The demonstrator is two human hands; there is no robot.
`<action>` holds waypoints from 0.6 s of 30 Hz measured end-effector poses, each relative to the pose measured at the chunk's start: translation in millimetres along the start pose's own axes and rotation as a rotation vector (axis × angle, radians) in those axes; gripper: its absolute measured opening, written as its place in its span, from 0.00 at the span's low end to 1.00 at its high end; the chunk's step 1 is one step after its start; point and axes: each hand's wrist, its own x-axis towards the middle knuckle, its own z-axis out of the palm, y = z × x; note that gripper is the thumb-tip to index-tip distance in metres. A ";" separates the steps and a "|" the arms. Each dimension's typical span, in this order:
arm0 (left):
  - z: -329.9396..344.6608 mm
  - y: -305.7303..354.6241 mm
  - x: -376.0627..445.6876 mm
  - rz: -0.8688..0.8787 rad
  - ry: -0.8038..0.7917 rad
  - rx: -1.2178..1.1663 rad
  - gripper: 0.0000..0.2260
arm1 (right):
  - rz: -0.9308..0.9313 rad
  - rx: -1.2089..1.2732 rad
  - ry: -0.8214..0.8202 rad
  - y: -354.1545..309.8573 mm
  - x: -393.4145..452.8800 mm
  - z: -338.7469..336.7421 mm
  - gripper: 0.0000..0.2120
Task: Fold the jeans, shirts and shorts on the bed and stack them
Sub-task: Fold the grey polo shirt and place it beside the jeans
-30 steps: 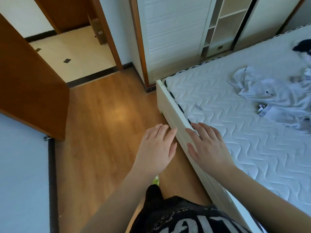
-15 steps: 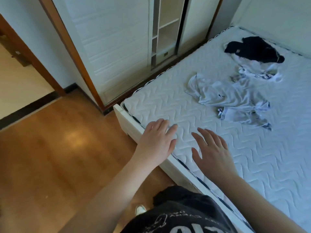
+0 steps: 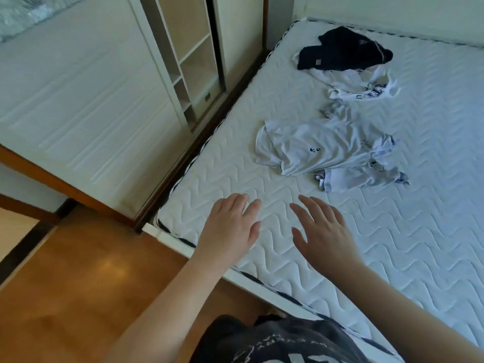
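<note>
Clothes lie unfolded on the bed [image 3: 392,258], all well ahead of my hands; nearest is a pale grey shirt [image 3: 314,148] with a small dark paw print, crumpled and spread across the quilted mattress; just beside it on the right, touching its lower edge, lies a pale garment [image 3: 358,176] with darker trim, too bunched for me to say whether it is shorts or another shirt; farther up the bed lies a white shirt [image 3: 361,82] with dark block lettering, and a dark navy garment [image 3: 343,51] sits partly on top of it, near the head end.

My left hand [image 3: 230,226] reaches over the near corner of the mattress, palm down, fingers straight and close together, holding nothing; whether it touches the surface I cannot tell; my right hand [image 3: 322,231] hovers just beside it, fingers spread and relaxed, also holding nothing; the two hands are near each other but apart.

A white sliding wardrobe [image 3: 91,100] stands along the left side of the bed, one panel pushed aside to show shelves; wooden floor [image 3: 65,297] lies below my left forearm; my dark printed top [image 3: 275,344] shows at the bottom edge.
</note>
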 end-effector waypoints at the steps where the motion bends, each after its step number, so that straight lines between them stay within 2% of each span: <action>1: 1.7 -4.4 9.9 0.004 0.000 -0.005 0.19 | 0.018 -0.003 -0.011 4.0 8.4 0.7 0.22; 11: 28.0 -73.3 103.0 0.157 -0.021 -0.037 0.18 | 0.213 -0.043 -0.027 7.6 80.2 26.4 0.22; 18: 69.1 -140.3 188.6 0.317 -0.093 -0.115 0.20 | 0.369 -0.091 -0.075 -3.2 145.6 71.3 0.24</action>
